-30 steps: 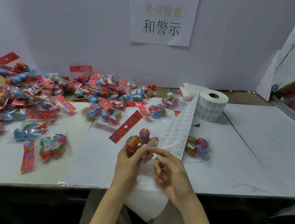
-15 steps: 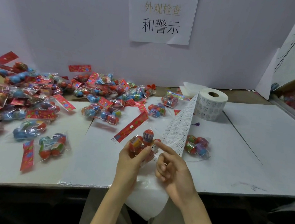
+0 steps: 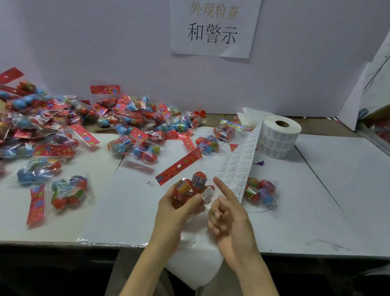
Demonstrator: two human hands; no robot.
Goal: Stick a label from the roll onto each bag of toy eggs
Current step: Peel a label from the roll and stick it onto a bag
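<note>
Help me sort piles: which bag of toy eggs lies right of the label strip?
The bag of green, red and purple eggs beside the right hand; every other bag is left of the label strip.

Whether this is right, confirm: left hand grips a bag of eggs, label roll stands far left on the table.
No. The head view shows the label roll standing back right on the table; the left hand does grip a bag of eggs.

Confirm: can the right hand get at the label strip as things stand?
Probably yes. The label strip runs from the roll right beside the right hand, with nothing between them. Its index finger is extended and seems free. The left hand grips the bag of toy eggs clear of the strip.
</note>
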